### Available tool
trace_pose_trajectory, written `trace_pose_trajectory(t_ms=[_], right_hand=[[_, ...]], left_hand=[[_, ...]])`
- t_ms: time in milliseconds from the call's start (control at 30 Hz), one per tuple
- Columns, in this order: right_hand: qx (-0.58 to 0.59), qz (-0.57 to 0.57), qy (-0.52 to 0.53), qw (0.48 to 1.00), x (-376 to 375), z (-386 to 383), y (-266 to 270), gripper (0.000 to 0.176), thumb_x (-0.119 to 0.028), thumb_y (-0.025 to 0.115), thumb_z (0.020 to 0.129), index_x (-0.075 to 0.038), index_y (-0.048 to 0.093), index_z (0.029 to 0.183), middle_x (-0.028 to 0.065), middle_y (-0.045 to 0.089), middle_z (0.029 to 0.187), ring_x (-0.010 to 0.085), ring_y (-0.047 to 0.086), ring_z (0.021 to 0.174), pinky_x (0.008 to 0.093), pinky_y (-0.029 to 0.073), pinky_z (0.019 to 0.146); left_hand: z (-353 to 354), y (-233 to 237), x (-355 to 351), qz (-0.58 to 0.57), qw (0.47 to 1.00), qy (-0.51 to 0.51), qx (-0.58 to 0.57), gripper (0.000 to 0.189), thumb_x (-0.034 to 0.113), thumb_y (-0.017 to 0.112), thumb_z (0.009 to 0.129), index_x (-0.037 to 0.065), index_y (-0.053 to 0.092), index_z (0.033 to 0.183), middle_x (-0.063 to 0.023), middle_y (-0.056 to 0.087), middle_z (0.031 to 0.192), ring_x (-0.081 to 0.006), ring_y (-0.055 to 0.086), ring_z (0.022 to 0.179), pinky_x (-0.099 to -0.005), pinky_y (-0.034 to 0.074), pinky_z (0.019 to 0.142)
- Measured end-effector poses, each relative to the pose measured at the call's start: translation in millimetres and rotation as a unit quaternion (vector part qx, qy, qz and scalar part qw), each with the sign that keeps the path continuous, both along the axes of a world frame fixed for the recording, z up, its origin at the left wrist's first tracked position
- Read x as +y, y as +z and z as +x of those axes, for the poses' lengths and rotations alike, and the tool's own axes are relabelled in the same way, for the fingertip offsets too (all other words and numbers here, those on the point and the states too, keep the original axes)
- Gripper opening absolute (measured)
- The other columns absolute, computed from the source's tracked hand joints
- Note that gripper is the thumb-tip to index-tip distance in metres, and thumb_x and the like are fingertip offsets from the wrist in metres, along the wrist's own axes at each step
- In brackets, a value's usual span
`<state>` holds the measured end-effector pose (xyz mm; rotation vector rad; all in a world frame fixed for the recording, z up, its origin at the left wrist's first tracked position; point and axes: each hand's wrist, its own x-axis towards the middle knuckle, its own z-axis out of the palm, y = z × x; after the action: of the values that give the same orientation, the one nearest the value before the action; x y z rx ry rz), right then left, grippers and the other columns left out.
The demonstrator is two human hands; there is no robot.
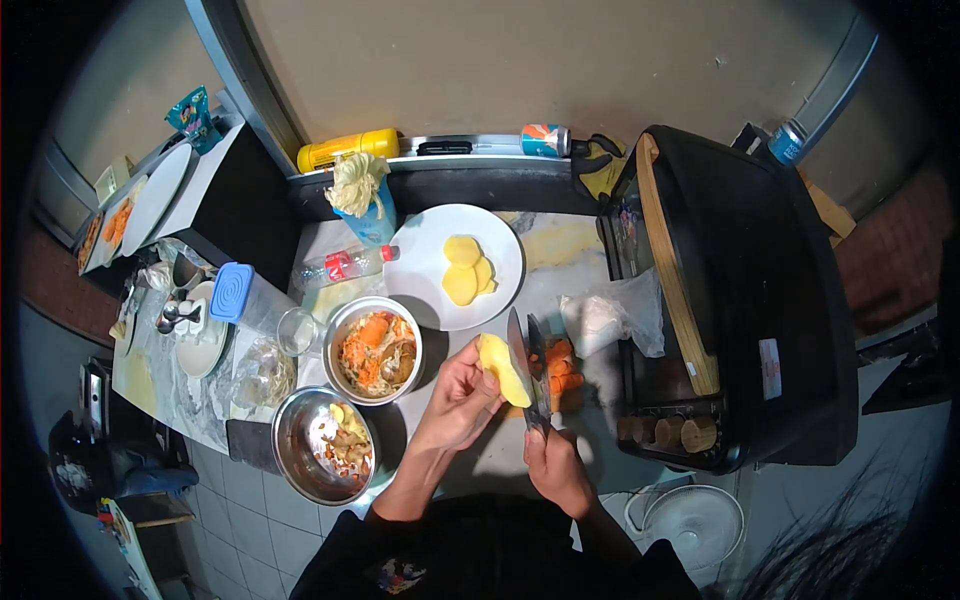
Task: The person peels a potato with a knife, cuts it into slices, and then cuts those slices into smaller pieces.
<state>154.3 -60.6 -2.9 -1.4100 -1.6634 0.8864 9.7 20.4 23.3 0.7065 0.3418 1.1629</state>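
Seen from above, a person's left hand (461, 397) pinches a peeled piece of potato (505, 370) between thumb and fingers, holding it up over the counter (445, 400). The right hand (556, 466) is closed around the handle of a knife (523, 365), whose blade points away from the body and stands just beside the potato's right side; whether they touch is hard to tell. Right of the blade lie chopped orange pieces (563, 375). Beyond the hands, a round white plate (419, 269) carries several yellow slices (461, 284), some overlapping. To the left, a bowl (334, 330) holds shredded food with orange pieces, and nearer the body a metal bowl (289, 462) contains scraps. A clear plastic bag (645, 318) with pale contents rests right of the plate, beside a large black case (775, 300).
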Motion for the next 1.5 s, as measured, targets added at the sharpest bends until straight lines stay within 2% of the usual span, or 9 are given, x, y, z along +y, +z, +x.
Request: trace_pose_trajectory(t_ms=[67,267,400,467,633,700,733,1000,1500], right_hand=[[0.002,-0.009,0.002,1.000,-0.8,0.1,3.0,0.030,-0.014,0.039,0.094,0.002,0.048,0.070,0.0130,0.048,0.052,0.0290,0.052,0.047,0.0375,0.039,0.047],[0.004,-0.017,0.008,1.000,-3.8,-0.3,-0.2,0.028,-0.014,0.039,0.094,0.001,0.048,0.072,0.0134,0.048,0.054,0.0295,0.052,0.048,0.0378,0.039,0.049],[0.004,-0.016,0.004,1.000,-2.5,-1.1,3.8,0.028,-0.013,0.039,0.094,0.001,0.048,0.073,0.0130,0.047,0.054,0.0287,0.052,0.048,0.0377,0.039,0.049],[0.002,-0.023,-0.005,1.000,-0.3,0.9,2.6,0.027,-0.013,0.039,0.094,0.001,0.048,0.073,0.0131,0.047,0.054,0.0287,0.052,0.048,0.0377,0.039,0.049],[-0.011,-0.021,-0.056,0.998,1.5,-2.4,-8.0,0.026,-0.013,0.038,0.094,0.001,0.049,0.075,0.0129,0.048,0.054,0.0281,0.052,0.047,0.0384,0.040,0.049],[-0.016,-0.047,-0.060,0.997,0.9,-2.7,-2.5,0.017,-0.014,0.047,0.091,0.001,0.052,0.084,0.0227,0.053,0.061,0.0423,0.055,0.062,0.0484,0.039,0.054],[-0.015,-0.047,-0.061,0.997,0.8,-3.0,-1.8,0.017,-0.014,0.047,0.091,0.001,0.052,0.084,0.0227,0.053,0.061,0.0423,0.055,0.062,0.0484,0.039,0.054],[-0.069,-0.057,-0.076,0.993,-3.5,-7.8,1.2,0.014,-0.013,0.048,0.089,0.001,0.050,0.087,0.0268,0.054,0.068,0.0452,0.054,0.068,0.0515,0.040,0.058],[-0.057,-0.024,-0.064,0.996,-3.3,-11.1,-3.6,0.019,-0.012,0.044,0.091,0.003,0.051,0.082,0.0250,0.050,0.058,0.0439,0.052,0.057,0.0494,0.037,0.051]], left_hand=[[-3.7,1.0,2.3,0.010,0.998,0.008,0.069,0.028,0.016,0.058,0.090,0.002,0.048,0.112,0.0023,0.055,0.086,-0.0014,0.049,0.071,-0.0158,0.039,0.061],[-19.6,5.9,11.5,0.076,0.977,-0.006,0.198,0.026,0.017,0.060,0.089,0.001,0.051,0.109,0.0069,0.052,0.078,0.0021,0.036,0.060,-0.0154,0.027,0.052],[-20.5,11.1,15.1,0.094,0.969,-0.011,0.229,0.027,0.017,0.060,0.089,0.001,0.052,0.109,0.0063,0.054,0.081,0.0023,0.039,0.063,-0.0143,0.028,0.053],[-12.7,6.8,14.5,0.069,0.981,0.002,0.179,0.036,0.026,0.061,0.088,0.002,0.049,0.112,0.0016,0.057,0.089,-0.0030,0.051,0.073,-0.0165,0.039,0.061],[17.5,-1.4,2.0,-0.050,0.998,0.031,-0.002,0.033,0.020,0.052,0.093,0.004,0.045,0.120,-0.0027,0.055,0.102,-0.0090,0.055,0.088,-0.0249,0.046,0.074],[22.0,-6.5,-2.7,-0.077,0.994,0.058,-0.048,0.033,0.018,0.049,0.094,0.004,0.044,0.123,-0.0038,0.055,0.106,-0.0116,0.056,0.093,-0.0296,0.049,0.081],[22.7,-8.4,-4.4,-0.077,0.994,0.057,-0.048,0.033,0.018,0.049,0.094,0.004,0.044,0.123,-0.0038,0.055,0.106,-0.0116,0.056,0.093,-0.0296,0.049,0.081],[22.4,-7.3,-9.6,0.000,0.982,0.102,0.162,0.058,0.025,0.059,0.089,-0.001,0.033,0.134,-0.0043,0.050,0.107,-0.0098,0.051,0.094,-0.0243,0.043,0.081],[3.2,-9.0,2.3,0.076,0.958,0.060,0.271,0.058,0.024,0.061,0.088,-0.001,0.034,0.132,-0.0006,0.049,0.098,-0.0068,0.047,0.084,-0.0215,0.039,0.075]])
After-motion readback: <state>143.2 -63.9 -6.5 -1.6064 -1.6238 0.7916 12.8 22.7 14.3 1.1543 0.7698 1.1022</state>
